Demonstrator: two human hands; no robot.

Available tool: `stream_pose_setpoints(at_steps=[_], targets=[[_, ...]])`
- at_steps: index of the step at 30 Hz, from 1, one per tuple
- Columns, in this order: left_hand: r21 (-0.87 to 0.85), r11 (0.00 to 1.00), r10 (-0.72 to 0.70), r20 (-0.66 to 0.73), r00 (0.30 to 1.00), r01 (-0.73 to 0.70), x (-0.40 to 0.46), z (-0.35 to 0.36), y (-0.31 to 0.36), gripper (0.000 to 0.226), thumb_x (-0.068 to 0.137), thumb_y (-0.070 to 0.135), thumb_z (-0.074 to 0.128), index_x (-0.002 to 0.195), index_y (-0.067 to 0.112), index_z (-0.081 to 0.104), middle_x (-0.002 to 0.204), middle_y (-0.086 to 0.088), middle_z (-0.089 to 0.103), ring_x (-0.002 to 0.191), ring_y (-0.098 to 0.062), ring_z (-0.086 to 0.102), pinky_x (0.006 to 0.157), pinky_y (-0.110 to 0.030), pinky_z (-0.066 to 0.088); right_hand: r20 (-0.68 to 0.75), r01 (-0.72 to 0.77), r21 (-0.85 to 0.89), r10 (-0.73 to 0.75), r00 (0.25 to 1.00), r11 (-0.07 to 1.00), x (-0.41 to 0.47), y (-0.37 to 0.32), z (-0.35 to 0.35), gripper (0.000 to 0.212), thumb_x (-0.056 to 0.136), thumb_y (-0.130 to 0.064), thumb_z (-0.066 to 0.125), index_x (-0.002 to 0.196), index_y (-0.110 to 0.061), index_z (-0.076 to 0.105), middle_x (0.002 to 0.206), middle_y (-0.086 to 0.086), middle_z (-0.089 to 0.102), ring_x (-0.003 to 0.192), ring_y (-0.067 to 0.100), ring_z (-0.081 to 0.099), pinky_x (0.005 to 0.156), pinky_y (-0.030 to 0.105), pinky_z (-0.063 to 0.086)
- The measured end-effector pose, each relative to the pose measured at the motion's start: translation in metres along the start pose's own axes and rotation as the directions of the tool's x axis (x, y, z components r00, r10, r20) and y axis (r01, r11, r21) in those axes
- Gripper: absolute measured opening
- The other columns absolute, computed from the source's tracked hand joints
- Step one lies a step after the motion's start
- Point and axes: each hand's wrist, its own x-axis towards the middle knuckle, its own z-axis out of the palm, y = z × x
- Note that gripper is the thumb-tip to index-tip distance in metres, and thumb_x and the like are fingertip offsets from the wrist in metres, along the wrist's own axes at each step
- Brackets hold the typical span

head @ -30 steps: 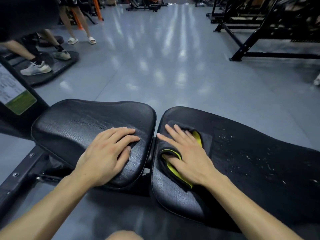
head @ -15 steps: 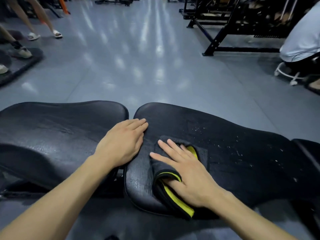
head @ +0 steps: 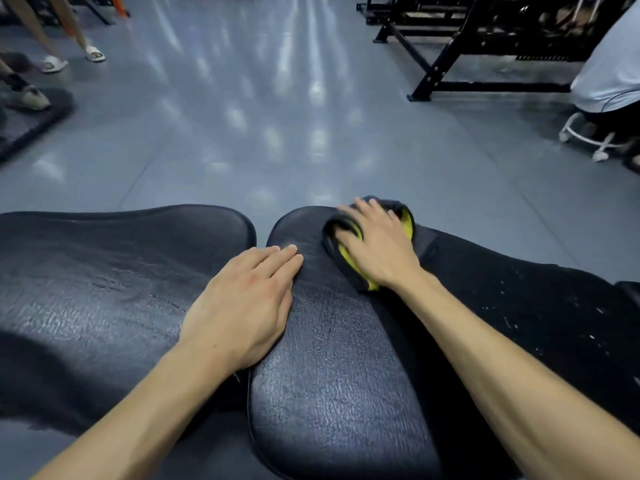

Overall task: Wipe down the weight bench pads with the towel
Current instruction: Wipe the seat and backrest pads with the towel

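Two black cracked bench pads lie side by side: the left pad and the longer right pad. A folded black towel with yellow trim lies on the right pad near its far edge. My right hand presses flat on the towel with straight fingers. Across the gap between the pads, my left hand rests flat, its fingertips on the right pad. White specks dot the right pad's right part.
Shiny grey floor stretches ahead. A black machine frame stands at the back right. A person in a white shirt sits on a stool at the right edge. Other people's legs and sandals are at the back left.
My right hand has pushed the towel away from me, from the near side of the right pad to its far edge. My left hand stayed at the gap between the pads.
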Motion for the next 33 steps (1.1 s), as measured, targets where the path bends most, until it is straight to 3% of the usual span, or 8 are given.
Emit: stream_pose_setpoints(at_steps=[3,5,10,15,18,23,25,33], targets=[[0.005,1.0,-0.004,0.011,1.0,0.004,-0.001,0.0,0.0,0.053,0.099,0.03,0.033,0.143,0.013,0.056,0.149,-0.003,0.055,0.135,-0.022,0.054,0.118,-0.038,0.037,0.007,0.283,0.139,-0.286,0.958,0.949,-0.043,-0.015,0.004,0.064,0.091,-0.057,0.034,0.153,-0.042,0.039,0.168,-0.009,0.026,0.157,0.013,0.012,0.127,0.036,0.006],[0.005,1.0,-0.006,0.021,1.0,0.006,-0.001,0.0,0.001,0.054,0.099,0.031,0.032,0.144,0.014,0.056,0.15,-0.001,0.055,0.136,-0.021,0.053,0.118,-0.038,0.037,0.011,0.31,0.226,-0.321,0.947,0.923,-0.037,0.0,-0.005,0.058,0.093,-0.05,0.038,0.15,-0.042,0.045,0.166,-0.011,0.032,0.156,0.009,0.017,0.126,0.03,0.009],[-0.019,0.999,-0.037,0.029,0.999,0.037,0.001,-0.001,0.002,0.056,0.099,0.033,0.027,0.144,0.017,0.056,0.152,0.002,0.053,0.138,-0.019,0.051,0.121,-0.036,0.033,-0.034,-0.048,0.125,0.053,0.998,0.991,0.029,0.002,-0.014,0.033,0.103,-0.04,0.04,0.115,-0.023,0.066,0.132,0.004,0.064,0.13,0.03,0.053,0.111,0.044,0.035],[0.009,1.0,-0.018,0.016,1.0,0.018,-0.001,-0.005,0.003,0.047,0.098,0.027,0.033,0.126,0.01,0.066,0.136,-0.006,0.065,0.126,-0.025,0.06,0.116,-0.037,0.037,-0.015,0.209,0.207,-0.211,0.977,0.956,-0.011,-0.045,0.003,0.054,0.098,-0.049,0.038,0.15,-0.037,0.047,0.163,-0.009,0.037,0.155,0.012,0.019,0.127,0.037,0.009],[0.017,0.999,-0.027,0.021,0.999,0.026,-0.003,-0.005,0.003,0.054,0.098,0.03,0.03,0.137,0.012,0.062,0.145,-0.003,0.06,0.132,-0.022,0.058,0.118,-0.037,0.038,0.015,0.263,0.337,-0.284,0.959,0.904,-0.041,-0.019,-0.004,0.059,0.095,-0.053,0.033,0.152,-0.043,0.042,0.166,-0.017,0.029,0.155,0.002,0.013,0.125,0.025,0.003],[-0.015,0.999,-0.048,0.023,0.999,0.048,-0.004,-0.005,0.004,0.059,0.098,0.034,0.022,0.143,0.017,0.058,0.151,0.002,0.054,0.138,-0.016,0.052,0.121,-0.033,0.03,0.015,-0.223,0.254,0.227,0.974,0.941,-0.014,0.065,-0.024,0.049,0.105,-0.045,0.039,0.151,-0.028,0.045,0.162,0.003,0.04,0.151,0.026,0.031,0.124,0.042,0.021],[-0.016,0.998,-0.053,0.024,0.998,0.053,-0.003,-0.007,0.005,0.059,0.098,0.034,0.023,0.142,0.017,0.058,0.151,0.002,0.054,0.138,-0.017,0.053,0.122,-0.033,0.029,0.012,-0.296,0.226,0.301,0.953,0.928,-0.006,0.068,-0.025,0.048,0.107,-0.046,0.034,0.147,-0.023,0.048,0.158,0.008,0.045,0.15,0.029,0.034,0.124,0.046,0.02],[-0.01,0.999,-0.03,0.018,0.999,0.03,-0.003,-0.006,0.005,0.057,0.097,0.031,0.028,0.139,0.012,0.062,0.146,-0.003,0.059,0.133,-0.021,0.058,0.118,-0.032,0.026,0.018,0.224,0.311,-0.241,0.97,0.924,-0.08,0.042,-0.011,0.054,0.096,-0.048,0.035,0.148,-0.064,0.03,0.165,-0.026,0.025,0.154,-0.006,0.006,0.124,0.018,-0.004]])
